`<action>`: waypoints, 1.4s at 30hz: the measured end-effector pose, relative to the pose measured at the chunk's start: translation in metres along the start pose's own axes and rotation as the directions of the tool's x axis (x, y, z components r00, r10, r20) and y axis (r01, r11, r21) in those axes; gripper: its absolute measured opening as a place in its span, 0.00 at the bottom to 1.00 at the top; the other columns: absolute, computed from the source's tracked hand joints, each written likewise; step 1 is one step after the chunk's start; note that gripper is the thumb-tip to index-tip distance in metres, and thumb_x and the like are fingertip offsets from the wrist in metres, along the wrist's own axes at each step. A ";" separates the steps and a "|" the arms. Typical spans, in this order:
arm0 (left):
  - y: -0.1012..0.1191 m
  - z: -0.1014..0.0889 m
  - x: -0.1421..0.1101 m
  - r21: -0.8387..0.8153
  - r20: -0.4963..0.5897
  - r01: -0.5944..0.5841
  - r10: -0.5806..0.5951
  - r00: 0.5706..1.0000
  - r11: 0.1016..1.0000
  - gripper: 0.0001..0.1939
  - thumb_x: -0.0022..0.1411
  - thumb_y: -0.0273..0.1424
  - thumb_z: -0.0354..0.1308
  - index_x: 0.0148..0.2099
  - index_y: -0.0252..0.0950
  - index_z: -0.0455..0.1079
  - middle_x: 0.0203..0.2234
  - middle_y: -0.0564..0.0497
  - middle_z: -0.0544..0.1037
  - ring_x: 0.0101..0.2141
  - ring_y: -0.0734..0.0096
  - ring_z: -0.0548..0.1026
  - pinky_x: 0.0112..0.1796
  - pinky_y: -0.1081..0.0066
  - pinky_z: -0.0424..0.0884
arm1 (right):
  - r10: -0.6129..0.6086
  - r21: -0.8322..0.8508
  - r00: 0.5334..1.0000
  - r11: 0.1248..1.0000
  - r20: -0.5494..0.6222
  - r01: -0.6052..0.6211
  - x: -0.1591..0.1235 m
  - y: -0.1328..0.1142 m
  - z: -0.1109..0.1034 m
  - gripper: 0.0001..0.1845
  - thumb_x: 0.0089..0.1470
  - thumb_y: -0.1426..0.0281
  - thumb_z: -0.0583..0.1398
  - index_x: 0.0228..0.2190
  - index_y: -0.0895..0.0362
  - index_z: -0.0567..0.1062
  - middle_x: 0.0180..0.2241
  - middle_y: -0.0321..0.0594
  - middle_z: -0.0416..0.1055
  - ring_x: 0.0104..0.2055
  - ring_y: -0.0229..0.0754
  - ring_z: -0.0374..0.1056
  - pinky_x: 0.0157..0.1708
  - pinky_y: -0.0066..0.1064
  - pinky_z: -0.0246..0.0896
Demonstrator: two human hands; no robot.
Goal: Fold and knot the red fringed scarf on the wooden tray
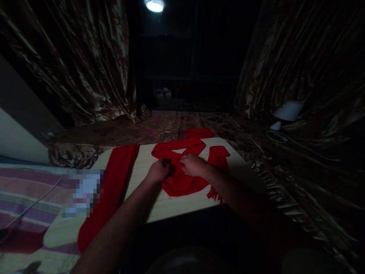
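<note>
A red scarf (185, 184) lies in loose folds and bends on a light wooden board or tabletop (148, 207). Its fringe (215, 194) hangs near the board's front right, below my right wrist. My left hand (159, 170) is closed at the scarf's left side, with the fingertips curled on the fabric. My right hand (194, 165) grips the scarf's middle from the right, thumb and fingers pinched together. Left of both hands, a long flat strip of red cloth (115, 182) runs from the back edge to the front; I cannot tell whether it joins the scarf.
Another red loop of cloth (199, 133) lies beyond the board's back edge. A blurred-out printed item (84, 192) is on the left, beside a striped bedcover (31, 186). A small white lamp (289, 110) with a cord stands at right. Patterned curtains (108, 57) frame a dark window.
</note>
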State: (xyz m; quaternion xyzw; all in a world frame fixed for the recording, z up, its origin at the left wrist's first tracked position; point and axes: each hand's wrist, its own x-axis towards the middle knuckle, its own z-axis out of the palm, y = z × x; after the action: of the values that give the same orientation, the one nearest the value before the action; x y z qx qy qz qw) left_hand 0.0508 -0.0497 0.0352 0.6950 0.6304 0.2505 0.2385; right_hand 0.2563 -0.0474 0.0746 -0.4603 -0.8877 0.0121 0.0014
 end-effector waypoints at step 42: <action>-0.032 0.010 0.038 0.441 -0.232 0.049 0.061 0.971 0.896 0.19 0.65 0.40 0.47 0.53 0.38 0.66 0.58 0.35 0.71 0.60 0.47 0.67 0.56 0.41 0.61 | -0.047 0.060 0.998 0.997 0.030 0.045 0.001 0.019 0.012 0.34 0.50 0.47 0.64 0.55 0.48 0.74 0.48 0.48 0.73 0.52 0.56 0.68 0.51 0.41 0.60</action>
State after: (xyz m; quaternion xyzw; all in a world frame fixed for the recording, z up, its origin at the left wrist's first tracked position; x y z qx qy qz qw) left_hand 0.0357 -0.0089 0.0088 0.6976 0.6927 0.1829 -0.0049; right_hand 0.2709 -0.0359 0.0622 -0.4394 -0.8972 0.0455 0.0012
